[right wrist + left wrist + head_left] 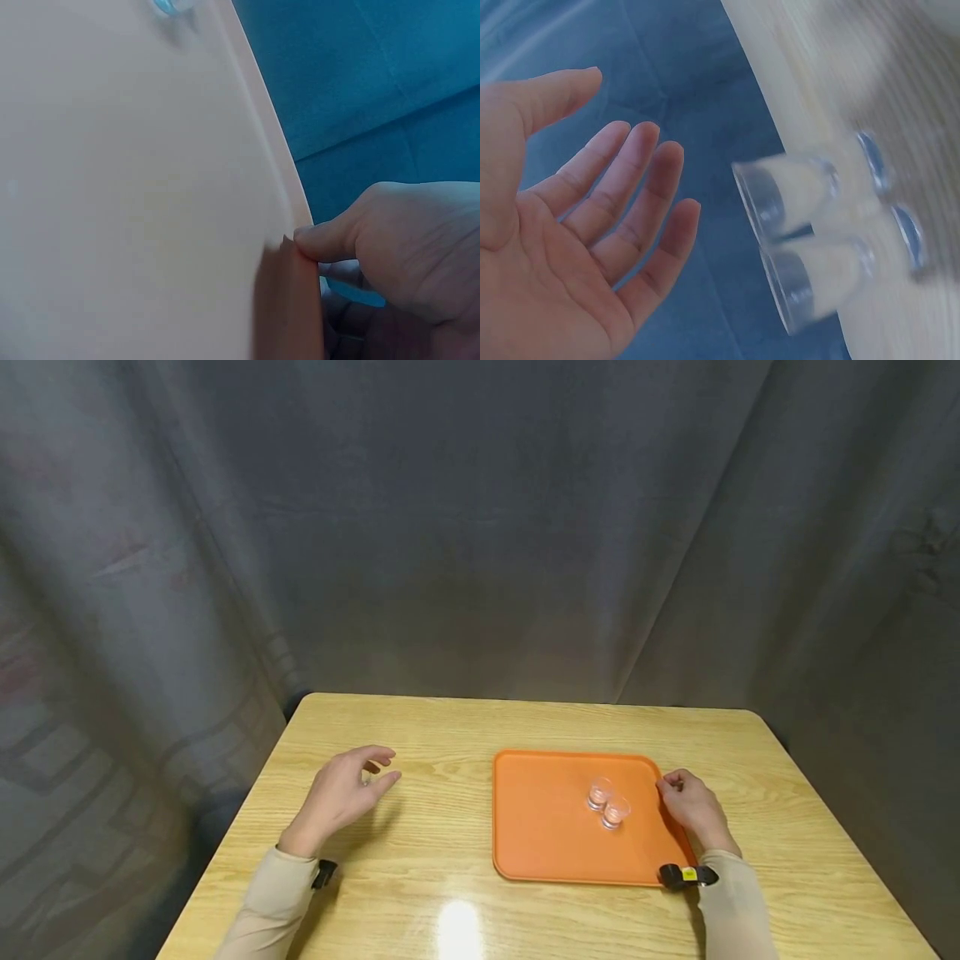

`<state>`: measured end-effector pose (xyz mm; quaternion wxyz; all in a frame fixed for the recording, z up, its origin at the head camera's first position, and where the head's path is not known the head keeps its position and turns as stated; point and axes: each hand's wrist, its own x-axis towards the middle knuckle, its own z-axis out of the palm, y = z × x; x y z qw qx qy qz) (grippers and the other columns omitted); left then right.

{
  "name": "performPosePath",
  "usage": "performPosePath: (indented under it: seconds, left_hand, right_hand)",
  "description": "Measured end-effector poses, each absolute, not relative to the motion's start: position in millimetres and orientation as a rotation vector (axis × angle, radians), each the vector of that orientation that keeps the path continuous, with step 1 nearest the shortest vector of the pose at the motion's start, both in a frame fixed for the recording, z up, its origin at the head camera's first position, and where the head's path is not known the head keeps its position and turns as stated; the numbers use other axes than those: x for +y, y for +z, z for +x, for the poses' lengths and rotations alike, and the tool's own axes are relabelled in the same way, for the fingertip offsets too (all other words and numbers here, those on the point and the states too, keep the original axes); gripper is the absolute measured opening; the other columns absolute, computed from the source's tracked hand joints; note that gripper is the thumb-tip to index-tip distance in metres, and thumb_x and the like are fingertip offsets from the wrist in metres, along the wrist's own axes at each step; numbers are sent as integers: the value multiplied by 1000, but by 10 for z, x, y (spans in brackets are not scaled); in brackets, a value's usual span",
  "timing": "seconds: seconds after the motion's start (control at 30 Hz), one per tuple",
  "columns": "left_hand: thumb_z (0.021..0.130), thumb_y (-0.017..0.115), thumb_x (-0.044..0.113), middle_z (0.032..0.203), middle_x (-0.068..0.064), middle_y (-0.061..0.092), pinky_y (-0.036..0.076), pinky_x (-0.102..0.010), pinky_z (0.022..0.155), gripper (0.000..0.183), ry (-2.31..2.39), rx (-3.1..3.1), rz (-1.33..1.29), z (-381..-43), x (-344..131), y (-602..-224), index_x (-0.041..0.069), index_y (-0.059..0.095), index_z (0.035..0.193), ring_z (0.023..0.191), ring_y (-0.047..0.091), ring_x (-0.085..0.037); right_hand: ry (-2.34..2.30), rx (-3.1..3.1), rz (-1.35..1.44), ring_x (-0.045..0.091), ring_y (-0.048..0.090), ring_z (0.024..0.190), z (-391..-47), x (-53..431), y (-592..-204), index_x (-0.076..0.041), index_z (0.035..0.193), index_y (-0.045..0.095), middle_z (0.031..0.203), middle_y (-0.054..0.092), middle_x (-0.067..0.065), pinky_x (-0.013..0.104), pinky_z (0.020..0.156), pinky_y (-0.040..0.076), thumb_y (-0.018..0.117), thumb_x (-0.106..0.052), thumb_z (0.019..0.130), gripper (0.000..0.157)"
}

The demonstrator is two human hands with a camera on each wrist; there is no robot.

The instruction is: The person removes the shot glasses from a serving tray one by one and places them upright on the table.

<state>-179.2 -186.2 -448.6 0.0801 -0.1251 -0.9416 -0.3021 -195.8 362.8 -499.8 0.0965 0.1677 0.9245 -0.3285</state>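
Before the curtain (487, 527), right hand (693, 810) pinches the tray (540, 831) holding two glasses (614, 812) — left hand (345, 789) loose near two more (829, 277).

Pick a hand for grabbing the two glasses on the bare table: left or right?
Left, likely. The left hand is open right beside those glasses on the table; the right hand pinches the tray at its right edge.
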Motion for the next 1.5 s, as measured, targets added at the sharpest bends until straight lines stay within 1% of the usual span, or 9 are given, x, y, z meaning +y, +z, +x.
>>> performPosePath:
  seconds: [0.2,0.33,0.47,0.63,0.8,0.97,1.23,1.33,1.5]
  left_hand:
    - [98,77,33,118,-5,79,58,-46,83,36,-906,-2821,-429,-1830,-1678,-4450,17,75,130,107,74,-25]
    - [98,77,35,118,-2,79,58,-46,84,36,-908,-2821,-472,-1863,-1543,-4425,19,74,130,107,74,-23]
    - [99,76,37,118,0,79,59,-45,86,36,-913,-2828,-511,-1897,-1413,-4398,19,74,130,107,74,-22]
    - [99,76,37,119,-1,79,58,-43,85,35,-931,-2831,-539,-1936,-1260,-4376,20,75,129,105,74,-20]
    - [98,77,37,120,1,79,58,-41,85,33,-951,-2832,-575,-1976,-1098,-4382,20,76,127,104,74,-17]
    - [99,76,36,121,3,79,58,-40,85,32,-954,-2827,-623,-2005,-921,-4373,20,76,126,103,74,-16]
    - [100,74,34,122,1,79,59,-39,87,33,-1010,-2821,-720,-2051,-650,-4346,17,76,128,103,74,-18]
    - [101,73,35,120,0,79,59,-39,86,33,-1008,-2828,-753,-2073,-555,-4335,16,75,128,103,74,-18]
    - [102,71,38,120,-3,78,58,-37,85,33,-1006,-2860,-786,-2094,-428,-4342,18,75,129,104,73,-17]
  right_hand:
    - [-979,2735,490,39,54,102,-1938,3618,-4968,7,136,49,118,58,27,46,87,49,44,-31,113,45]
    - [-975,2745,483,38,54,102,-1929,3613,-4951,6,136,50,116,58,26,44,85,48,44,-31,113,44]
    - [-973,2753,485,38,54,102,-1927,3609,-4952,6,135,50,116,58,26,44,85,48,44,-32,113,45]
    - [-971,2755,490,38,55,102,-1941,3600,-4960,6,136,50,117,58,27,45,86,48,44,-32,113,45]
    - [-967,2760,483,38,55,102,-1936,3603,-4954,7,136,50,116,59,27,45,86,49,44,-31,113,45]
    - [-959,2774,476,38,56,101,-1935,3623,-4961,6,134,52,116,60,27,46,86,49,44,-31,112,43]
    - [-951,2772,478,38,56,101,-1927,3633,-4948,5,134,52,116,59,27,46,85,48,45,-31,112,43]
    - [-953,2766,485,38,55,101,-1934,3630,-4944,5,134,51,116,59,27,46,85,48,44,-31,112,43]
    - [-946,2773,476,39,57,102,-1948,3627,-4950,6,133,52,118,60,28,47,87,49,44,-31,112,43]
